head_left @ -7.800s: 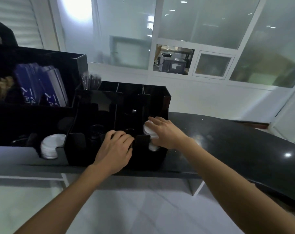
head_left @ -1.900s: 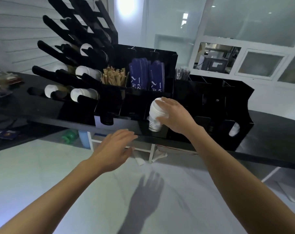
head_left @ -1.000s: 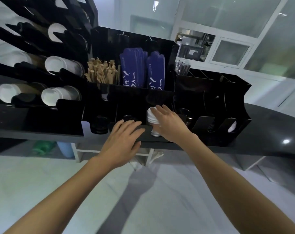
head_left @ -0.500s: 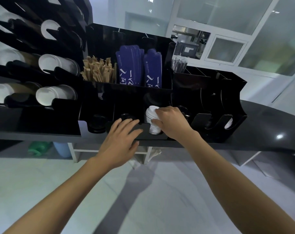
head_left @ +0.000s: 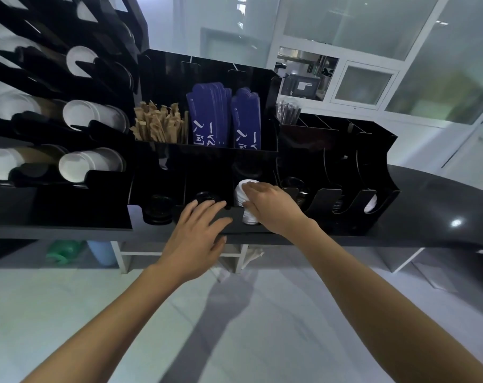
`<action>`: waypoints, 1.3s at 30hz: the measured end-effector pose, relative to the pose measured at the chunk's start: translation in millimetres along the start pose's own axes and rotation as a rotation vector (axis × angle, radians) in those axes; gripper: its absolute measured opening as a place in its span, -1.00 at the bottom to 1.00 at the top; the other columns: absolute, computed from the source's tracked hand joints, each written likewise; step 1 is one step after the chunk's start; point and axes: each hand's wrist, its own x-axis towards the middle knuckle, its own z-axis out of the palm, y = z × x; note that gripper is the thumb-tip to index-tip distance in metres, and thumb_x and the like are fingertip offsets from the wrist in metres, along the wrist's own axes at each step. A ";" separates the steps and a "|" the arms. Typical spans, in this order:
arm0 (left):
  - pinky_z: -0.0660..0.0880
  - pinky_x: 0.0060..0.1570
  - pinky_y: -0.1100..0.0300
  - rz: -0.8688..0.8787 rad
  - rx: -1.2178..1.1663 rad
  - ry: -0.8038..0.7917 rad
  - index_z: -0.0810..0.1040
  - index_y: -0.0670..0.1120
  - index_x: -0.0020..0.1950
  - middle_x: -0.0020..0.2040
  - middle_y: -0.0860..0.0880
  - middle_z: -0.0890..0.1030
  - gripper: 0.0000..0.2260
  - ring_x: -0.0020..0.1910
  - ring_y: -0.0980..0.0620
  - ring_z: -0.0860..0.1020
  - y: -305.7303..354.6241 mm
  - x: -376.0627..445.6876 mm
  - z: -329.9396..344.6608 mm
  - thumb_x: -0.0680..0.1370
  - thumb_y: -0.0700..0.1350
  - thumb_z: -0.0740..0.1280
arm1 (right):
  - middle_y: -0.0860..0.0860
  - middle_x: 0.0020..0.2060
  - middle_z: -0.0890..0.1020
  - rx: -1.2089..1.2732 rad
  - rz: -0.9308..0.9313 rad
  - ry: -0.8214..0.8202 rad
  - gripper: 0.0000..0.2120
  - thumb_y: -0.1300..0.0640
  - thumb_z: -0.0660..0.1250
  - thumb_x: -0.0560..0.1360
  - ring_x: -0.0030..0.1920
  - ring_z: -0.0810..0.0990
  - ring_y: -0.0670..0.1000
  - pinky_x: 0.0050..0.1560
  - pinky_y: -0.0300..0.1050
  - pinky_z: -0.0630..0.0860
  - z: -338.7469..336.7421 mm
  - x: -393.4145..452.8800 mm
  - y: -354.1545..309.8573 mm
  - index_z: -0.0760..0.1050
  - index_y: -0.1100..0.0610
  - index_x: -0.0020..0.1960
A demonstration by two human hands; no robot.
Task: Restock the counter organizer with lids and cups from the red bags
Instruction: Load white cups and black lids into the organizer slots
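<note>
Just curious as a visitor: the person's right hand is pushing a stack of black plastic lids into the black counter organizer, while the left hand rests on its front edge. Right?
Nearly. In the head view the right hand holds a stack of white plastic lids, not black, in the black counter organizer; the left hand does rest on its front edge.

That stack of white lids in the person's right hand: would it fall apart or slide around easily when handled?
The stack of white lids looks light: the right hand alone grips it. Being many thin nested pieces, it could probably fan apart if squeezed loosely. It lies on its side in the black organizer, so it may roll, though the slot walls likely stop it. The left hand rests on the front edge.
</note>
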 end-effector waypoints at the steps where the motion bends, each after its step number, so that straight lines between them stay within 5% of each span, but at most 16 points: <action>1: 0.00 0.55 -0.05 0.002 0.000 0.004 0.52 -0.01 0.39 0.52 -0.07 0.36 -0.64 0.53 -0.08 0.24 -0.1 -0.1 0.2 0.59 -0.02 0.34 | 0.08 -0.03 0.57 -0.003 -0.016 0.009 -0.82 0.12 0.30 0.60 -0.02 0.55 0.15 -0.09 0.03 0.48 3.1 -2.0 0.2 0.44 0.21 0.13; 7: 0.08 0.55 -0.12 0.002 -0.004 0.019 0.54 -0.02 0.37 0.52 -0.07 0.37 -0.65 0.53 -0.08 0.25 0.5 -0.7 2.1 0.59 -0.03 0.34 | 0.21 0.41 0.45 -0.146 0.014 -0.038 -0.33 0.21 0.45 0.48 0.39 0.45 0.22 0.30 0.10 0.51 28.9 -22.7 -0.7 0.27 0.31 0.51; 11: 0.11 0.54 -0.15 -0.004 0.010 0.011 0.54 -0.01 0.37 0.52 -0.07 0.36 -0.66 0.53 -0.09 0.25 0.4 -0.3 3.4 0.59 -0.01 0.33 | 0.20 0.40 0.47 -0.161 0.023 0.001 -0.26 0.26 0.52 0.39 0.38 0.48 0.22 0.25 0.09 0.54 32.5 -27.4 -2.7 0.31 0.28 0.50; 19: 0.05 0.55 -0.09 -0.005 0.004 0.015 0.55 0.00 0.34 0.52 -0.05 0.35 -0.68 0.54 -0.06 0.22 -0.8 -0.6 3.9 0.58 -0.02 0.34 | 0.06 0.08 0.56 -0.081 0.046 0.005 -0.46 0.12 0.56 0.36 0.07 0.53 0.17 0.04 0.03 0.48 14.0 -3.5 -2.9 0.43 0.18 0.25; 25: 0.10 0.54 -0.13 0.002 -0.007 0.024 0.58 -0.01 0.31 0.51 -0.06 0.37 -0.69 0.52 -0.08 0.26 -0.2 -0.9 3.2 0.57 -0.04 0.37 | 0.08 0.25 0.52 0.026 0.060 -0.100 -0.50 0.09 0.51 0.44 0.14 0.49 0.17 0.14 0.08 0.48 5.0 -0.5 4.3 0.43 0.17 0.31; 28: 0.09 0.54 -0.11 0.004 -0.005 0.031 0.58 -0.01 0.31 0.50 -0.06 0.37 -0.70 0.52 -0.08 0.26 -0.8 -1.1 2.9 0.57 -0.05 0.36 | 0.08 0.04 0.54 0.103 0.033 -0.132 -0.75 0.14 0.45 0.50 0.00 0.51 0.16 -0.03 0.15 0.53 -10.4 6.4 11.2 0.44 0.20 0.06; 31: 0.07 0.53 -0.09 0.006 0.003 0.040 0.59 -0.01 0.29 0.49 -0.06 0.39 -0.70 0.50 -0.07 0.27 -0.5 0.0 3.0 0.56 -0.05 0.37 | 0.06 -0.15 0.49 0.092 0.000 -0.118 -0.78 0.15 0.41 0.52 -0.14 0.48 0.15 -0.18 0.14 0.50 -16.9 6.4 12.3 0.37 0.19 -0.08; 36: 0.03 0.53 -0.04 0.011 0.012 0.040 0.60 -0.01 0.28 0.48 -0.06 0.39 -0.70 0.49 -0.06 0.26 -1.3 -0.5 2.6 0.55 -0.05 0.38 | 0.07 -0.14 0.52 0.099 -0.038 -0.051 -0.84 0.17 0.38 0.52 -0.13 0.49 0.16 -0.17 0.16 0.50 -14.3 2.7 10.8 0.42 0.21 -0.06; 39: 0.05 0.53 -0.05 0.014 0.006 0.035 0.60 0.00 0.28 0.49 -0.06 0.39 -0.70 0.49 -0.07 0.27 -2.2 -0.1 2.0 0.55 -0.05 0.38 | 0.06 0.02 0.59 0.133 -0.036 -0.023 -0.79 0.16 0.35 0.55 0.01 0.54 0.17 -0.05 0.14 0.53 -12.1 1.0 17.5 0.49 0.21 0.15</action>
